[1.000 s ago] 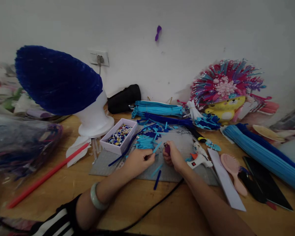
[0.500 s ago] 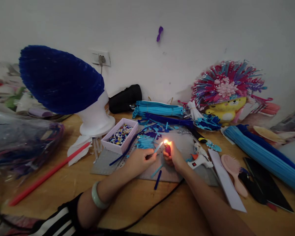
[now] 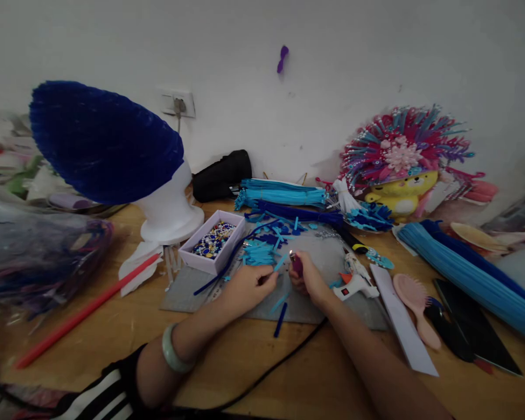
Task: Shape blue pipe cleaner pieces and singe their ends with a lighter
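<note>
One strip [image 3: 281,262]: clamped in fingers, left hand [image 3: 250,287].
Lighter [image 3: 296,265]: unlit, clasped in fingers, right hand [image 3: 310,280].
Tip: best heated briefly, well clear of fingers.

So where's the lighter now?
In the head view, the lighter is in the right hand, just right of the light-blue strip in the left hand.

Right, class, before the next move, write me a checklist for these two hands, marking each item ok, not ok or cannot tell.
1. Left hand has a grip on a blue strip: ok.
2. Right hand holds the lighter: ok.
3. No flame at the lighter: ok, none shows.
4. Strip and lighter apart: ok, a gap shows.
5. Loose strips well away from the lighter: not ok, a pile lies close by on the mat.
6. Glue gun switched off: cannot tell.
</note>
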`<state>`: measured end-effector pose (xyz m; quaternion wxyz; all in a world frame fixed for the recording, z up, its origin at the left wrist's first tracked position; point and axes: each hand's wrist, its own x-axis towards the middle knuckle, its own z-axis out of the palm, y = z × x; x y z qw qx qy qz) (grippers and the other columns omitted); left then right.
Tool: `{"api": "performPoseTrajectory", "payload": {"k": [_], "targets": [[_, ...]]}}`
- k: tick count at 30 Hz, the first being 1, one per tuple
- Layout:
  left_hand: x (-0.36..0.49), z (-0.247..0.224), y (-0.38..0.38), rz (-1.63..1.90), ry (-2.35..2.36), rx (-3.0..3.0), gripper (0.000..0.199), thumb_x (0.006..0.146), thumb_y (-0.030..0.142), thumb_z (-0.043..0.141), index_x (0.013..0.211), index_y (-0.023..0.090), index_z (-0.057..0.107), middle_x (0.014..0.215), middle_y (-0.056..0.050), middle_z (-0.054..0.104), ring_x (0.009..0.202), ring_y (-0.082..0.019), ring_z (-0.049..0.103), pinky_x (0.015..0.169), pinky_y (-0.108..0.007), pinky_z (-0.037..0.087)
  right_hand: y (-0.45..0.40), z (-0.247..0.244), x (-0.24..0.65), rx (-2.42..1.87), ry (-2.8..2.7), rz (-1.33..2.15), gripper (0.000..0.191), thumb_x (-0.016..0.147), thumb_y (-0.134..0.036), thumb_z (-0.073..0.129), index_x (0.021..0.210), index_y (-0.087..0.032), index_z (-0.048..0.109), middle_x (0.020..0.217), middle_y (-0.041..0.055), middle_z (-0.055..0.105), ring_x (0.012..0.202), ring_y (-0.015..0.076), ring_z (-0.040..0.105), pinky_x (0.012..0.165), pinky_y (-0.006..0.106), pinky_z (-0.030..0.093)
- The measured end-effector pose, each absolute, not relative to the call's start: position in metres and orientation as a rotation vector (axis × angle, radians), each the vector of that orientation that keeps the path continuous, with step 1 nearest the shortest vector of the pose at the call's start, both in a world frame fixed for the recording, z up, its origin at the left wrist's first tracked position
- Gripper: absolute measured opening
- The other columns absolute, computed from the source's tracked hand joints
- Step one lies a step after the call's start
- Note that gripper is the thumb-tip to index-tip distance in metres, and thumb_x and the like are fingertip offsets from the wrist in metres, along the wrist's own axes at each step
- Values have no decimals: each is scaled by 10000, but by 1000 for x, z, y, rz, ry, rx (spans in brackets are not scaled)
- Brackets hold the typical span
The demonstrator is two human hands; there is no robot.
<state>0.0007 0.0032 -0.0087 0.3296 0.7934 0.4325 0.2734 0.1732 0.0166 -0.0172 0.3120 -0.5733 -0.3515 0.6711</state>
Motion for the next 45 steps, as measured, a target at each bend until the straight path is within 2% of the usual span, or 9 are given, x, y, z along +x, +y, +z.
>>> {"api": "performPoseTrajectory", "payload": {"k": [6,8,12,18,22,31,36,40,45], "targets": [[0,-7,4,758,1181,1982,390,890,379,350,534,230,407,509,28,460,534,-150,467,562,-285,331,17,-23,184,-1308,-960,1708,669,736,-876,312,567,-237,414,416,-98,207,371,70,113,373,214,91],[-1,-7,4,756,1191,1941,403,897,392,347,536,232,424,516,23,476,543,-157,488,581,-292,357,15,-17,189,-1350,-1101,1642,616,682,-838,479,607,-226,484,426,-105,226,385,69,138,388,226,103],[-2,-8,6,807,1157,1840,421,905,427,338,549,233,451,518,20,487,552,-160,500,598,-294,392,11,-6,198,-1379,-1531,1438,478,566,-600,789,587,-189,544,472,-78,341,464,69,268,456,244,173],[4,-13,7,780,977,1512,439,860,600,379,654,228,487,485,52,463,427,-119,407,451,-252,341,4,-7,178,-1309,-1299,1421,473,600,-629,736,732,-184,641,447,-91,344,440,81,267,463,256,182],[7,-18,8,726,924,1476,463,857,625,421,671,212,516,468,55,470,408,-103,387,421,-232,319,0,-8,164,-1222,-1241,1451,441,587,-606,741,642,-193,597,468,-74,386,451,77,284,462,254,195],[2,-17,9,750,967,1590,339,873,484,488,697,198,536,543,63,477,461,-102,400,476,-239,334,-1,-9,162,-1229,-1105,1424,361,589,-485,725,625,-214,490,454,-91,378,452,74,297,466,238,205],[0,-16,12,977,1080,1594,174,812,358,607,804,195,546,690,47,515,615,-127,494,592,-254,413,1,-7,165,-1250,-1116,1427,288,588,-446,685,640,-204,537,440,-89,364,435,74,290,458,242,180],[0,-17,15,1111,1140,1554,257,746,281,697,933,194,544,816,25,566,695,-132,535,677,-269,456,2,-6,165,-1297,-1122,1397,258,546,-414,657,668,-199,582,433,-88,373,437,79,298,462,245,193],[-1,-13,13,1071,1126,1646,248,724,259,714,917,193,573,861,7,597,688,-129,528,673,-265,463,3,-7,167,-1348,-1179,1327,251,548,-421,626,671,-203,609,433,-83,372,446,90,306,472,251,204]]}}
